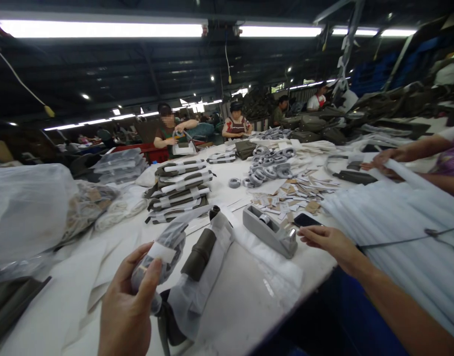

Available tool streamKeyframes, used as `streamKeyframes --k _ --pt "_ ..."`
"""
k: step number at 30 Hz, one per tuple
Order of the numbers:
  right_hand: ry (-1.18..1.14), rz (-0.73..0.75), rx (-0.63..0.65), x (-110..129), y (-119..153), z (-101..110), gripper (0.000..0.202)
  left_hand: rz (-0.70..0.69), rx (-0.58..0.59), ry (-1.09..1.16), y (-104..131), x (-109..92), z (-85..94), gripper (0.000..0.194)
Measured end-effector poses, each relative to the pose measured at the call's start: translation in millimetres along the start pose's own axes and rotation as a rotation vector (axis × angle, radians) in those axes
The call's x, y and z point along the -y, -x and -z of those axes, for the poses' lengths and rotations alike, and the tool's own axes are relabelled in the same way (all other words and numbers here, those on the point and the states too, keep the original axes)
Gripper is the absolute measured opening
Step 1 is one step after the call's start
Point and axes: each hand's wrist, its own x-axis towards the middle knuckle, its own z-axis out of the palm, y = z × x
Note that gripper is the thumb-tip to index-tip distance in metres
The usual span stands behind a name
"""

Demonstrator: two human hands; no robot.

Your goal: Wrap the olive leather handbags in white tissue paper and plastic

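My left hand point(132, 296) is wrapped round a grey bundle point(169, 242) in clear plastic, with a white piece under the thumb. Beside it lies a dark olive piece point(199, 254) partly wrapped in thin white sheeting. A grey tape dispenser point(269, 230) stands on the white table point(234, 301), right of the middle. Just past its cutting end is my right hand point(333, 244), its thumb and fingertips pressed together; whatever they hold, if anything, is too small to name. The fingertips are close to a dark phone point(306, 220).
Wrapped olive bundles point(180, 190) are stacked behind the left hand. Grey rings point(267, 165) and card scraps point(294, 195) lie farther back. White sheets point(401, 222) tied with a strap fill the right side, where another person's hands point(386, 160) work. Plastic bags point(30, 207) sit left.
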Motion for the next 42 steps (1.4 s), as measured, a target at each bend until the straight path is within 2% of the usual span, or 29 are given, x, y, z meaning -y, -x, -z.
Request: streamKeyframes --k 3,7,10,13,15,17,21,25,27,29,31,34,39,42 --pt "-0.072 -0.083 -0.058 -24 5 -3 0.048 0.022 0.004 0.043 -3 2 0.7 0.057" --pt "-0.091 -0.079 -0.13 -51 -1 -14 0.049 0.048 -0.001 0.082 -6 5 1.8 0.055" --pt "-0.098 -0.056 -0.203 -62 -4 -17 0.053 0.036 -0.002 0.084 -8 8 2.7 0.058" --pt "-0.11 -0.026 -0.245 -61 8 -23 0.054 0.02 0.005 0.084 -9 10 2.2 0.058" --pt "-0.132 0.029 -0.213 -53 22 -35 0.051 0.008 0.002 0.083 -9 10 0.6 0.057" --pt "-0.16 0.118 -0.117 -35 39 -58 0.044 -0.018 0.007 0.073 -8 7 -1.5 0.055" --pt "-0.238 0.291 0.211 23 73 -121 0.029 -0.049 0.051 0.047 0 -2 -5.4 0.049" --pt "-0.298 0.42 0.51 84 101 -179 0.025 -0.074 0.108 0.036 7 -7 -8.9 0.039" --pt "-0.293 0.441 0.582 103 107 -202 0.028 -0.101 0.133 0.046 11 -7 -10.4 0.036" --pt "-0.263 0.426 0.591 112 108 -220 0.031 -0.109 0.154 0.06 13 -6 -11.3 0.034" --pt "-0.21 0.402 0.565 113 106 -233 0.036 -0.111 0.162 0.071 14 -6 -11.2 0.032" --pt "-0.138 0.383 0.53 109 102 -241 0.04 -0.098 0.161 0.08 13 -7 -9.3 0.031" --pt "-0.056 0.452 0.599 108 104 -238 0.037 -0.077 0.172 0.121 12 -13 -6.1 0.028" --pt "0.018 0.478 0.571 104 104 -235 0.036 -0.081 0.192 0.148 18 -16 -6.5 0.026"
